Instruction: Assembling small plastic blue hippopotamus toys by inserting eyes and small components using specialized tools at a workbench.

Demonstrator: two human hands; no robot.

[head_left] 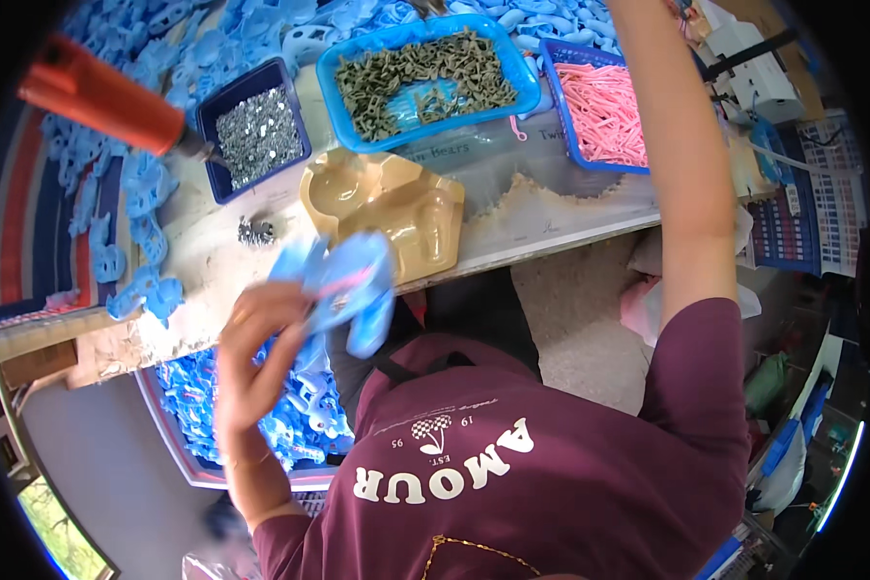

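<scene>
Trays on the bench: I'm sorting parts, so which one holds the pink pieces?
The blue basket tray farthest right; the middle tray holds olive-green pieces, the dark-blue bin small grey metal ones.

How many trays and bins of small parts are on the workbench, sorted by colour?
Light blue tray of olive-green pieces: 1
Dark blue bin of small silver parts: 1
Dark blue basket of pink sticks: 1
Tan moulded tray: 1
Total: 4
The left hand holds a light blue plastic piece.
</scene>
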